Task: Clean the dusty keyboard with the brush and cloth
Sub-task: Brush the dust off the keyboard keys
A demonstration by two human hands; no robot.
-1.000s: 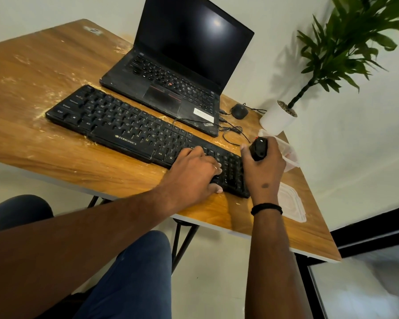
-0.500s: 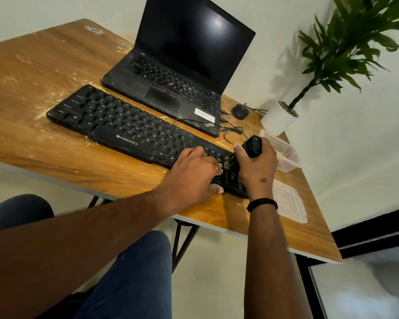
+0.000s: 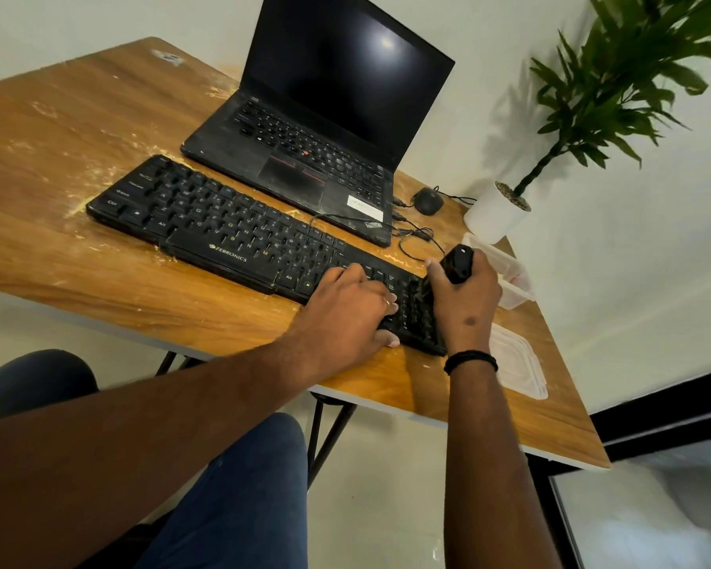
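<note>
Right hand (image 3: 466, 305), lower right of centre, fist curled round a black brush (image 3: 457, 264); the handle end sticks up out of the fist, dark bristles point down-left onto the right end of the keyboard (image 3: 239, 236). A black band sits on that wrist.

Left hand (image 3: 347, 318) just beside it, palm down on the keys, fingers spread fairly flat, thumb tip at the keyboard's near edge. It holds nothing.

One black Zebronics keyboard, lying diagonally from centre left to the hands; its right end is partly hidden under both hands. Pale dust flecks lie on the wooden table (image 3: 79, 129) round its left end and along its near edge.

Behind the keyboard, upper centre: one open black laptop (image 3: 325, 129), screen dark, apart from the keyboard. One thin black cable (image 3: 411, 236) loops between the two. One black mouse (image 3: 427, 200) to the laptop's right.

One white pot (image 3: 493, 217) with a green plant (image 3: 624, 76) at the table's far right edge. One clear plastic container (image 3: 514, 277) just behind the right hand, partly blocked by it. One clear flat lid (image 3: 518, 367) right of the wrist, near the table edge.

No cloth can be made out.

Bottom of frame: two knees in dark blue trousers (image 3: 239, 494), black table legs (image 3: 325, 429) between them.
</note>
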